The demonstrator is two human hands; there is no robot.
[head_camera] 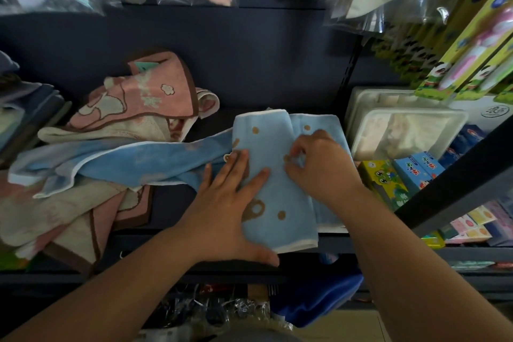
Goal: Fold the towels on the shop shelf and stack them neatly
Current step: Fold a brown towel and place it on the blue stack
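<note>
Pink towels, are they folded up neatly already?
No, the pink towels lie crumpled in a loose heap on the shelf, left of the folded blue towel.

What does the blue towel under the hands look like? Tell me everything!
The blue towel is soft-looking cloth, light blue with brown dots and a white hem. It is folded into a long strip, flat on the dark shelf, its near end at the front edge. The left hand presses flat on it; the right hand pinches its right side. More blue cloth lies under it.
</note>
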